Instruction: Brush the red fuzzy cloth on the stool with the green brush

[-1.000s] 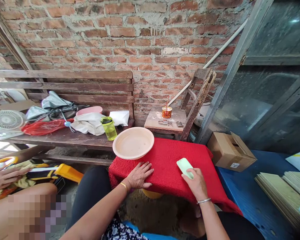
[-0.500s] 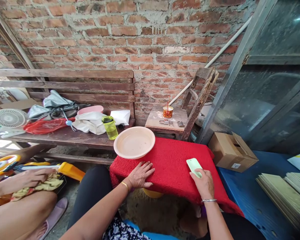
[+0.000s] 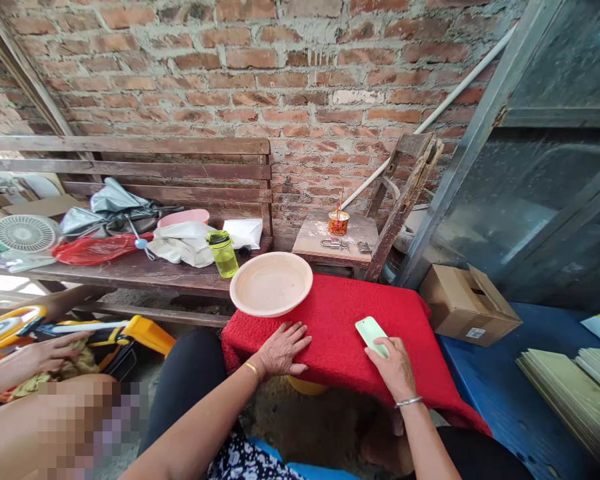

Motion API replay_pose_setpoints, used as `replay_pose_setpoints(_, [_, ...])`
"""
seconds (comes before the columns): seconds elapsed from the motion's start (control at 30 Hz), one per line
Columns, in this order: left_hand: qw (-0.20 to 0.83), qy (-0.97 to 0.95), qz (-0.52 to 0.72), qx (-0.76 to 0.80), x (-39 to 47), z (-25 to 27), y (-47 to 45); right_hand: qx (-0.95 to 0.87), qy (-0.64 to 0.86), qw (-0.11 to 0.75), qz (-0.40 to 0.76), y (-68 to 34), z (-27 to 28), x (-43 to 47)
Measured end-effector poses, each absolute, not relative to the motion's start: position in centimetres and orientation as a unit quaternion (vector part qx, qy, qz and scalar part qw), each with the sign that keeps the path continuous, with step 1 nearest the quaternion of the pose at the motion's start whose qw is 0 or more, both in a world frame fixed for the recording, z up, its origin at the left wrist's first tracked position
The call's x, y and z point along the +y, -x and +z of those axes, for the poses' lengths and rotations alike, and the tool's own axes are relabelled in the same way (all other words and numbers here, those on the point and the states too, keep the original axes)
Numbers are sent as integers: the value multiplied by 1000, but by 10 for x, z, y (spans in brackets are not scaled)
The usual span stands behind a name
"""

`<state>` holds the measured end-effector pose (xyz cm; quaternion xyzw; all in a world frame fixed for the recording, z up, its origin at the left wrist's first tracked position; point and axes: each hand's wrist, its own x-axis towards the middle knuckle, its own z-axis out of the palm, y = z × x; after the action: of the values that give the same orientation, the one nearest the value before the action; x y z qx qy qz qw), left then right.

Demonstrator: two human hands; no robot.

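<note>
My left hand [image 3: 283,349] lies flat on the red cloth [image 3: 335,303] near its front edge, fingers apart and holding nothing. A pale green, phone-sized flat slab with rounded corners [image 3: 372,335] is gripped in my right hand [image 3: 395,370]; I cannot make out its exact kind. The slab rests on or just above the right half of the cloth, its far end pointing away from me. Beyond my left hand, a shallow pale pink basin [image 3: 271,285] sits at the cloth's far left corner, with what looks like some water in it.
Left, another person's hand [image 3: 55,353] rests on cloth beside a yellow-and-black item. A wooden bench [image 3: 130,270] carries a green bottle [image 3: 223,255], bags and a fan [image 3: 26,233]. Behind stands a chair [image 3: 307,247] with padlocks; right, a cardboard box [image 3: 465,307] and stacked pale boards [image 3: 563,397].
My right hand has slid left across the red cloth with the pale green slab. My left hand stays flat in about the same place. The other person's hand has shifted slightly left.
</note>
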<state>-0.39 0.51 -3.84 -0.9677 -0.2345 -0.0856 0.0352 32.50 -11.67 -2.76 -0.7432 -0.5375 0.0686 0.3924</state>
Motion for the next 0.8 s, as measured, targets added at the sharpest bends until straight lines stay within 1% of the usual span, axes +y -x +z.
replay_pose_setpoints(0.6, [44, 967, -92, -233, 1, -32, 3, -526, 744, 407, 67, -327, -28, -118])
replay_pose_setpoints(0.8, [58, 967, -102, -228, 1, -30, 3, -490, 767, 414, 5, -347, -25, -122])
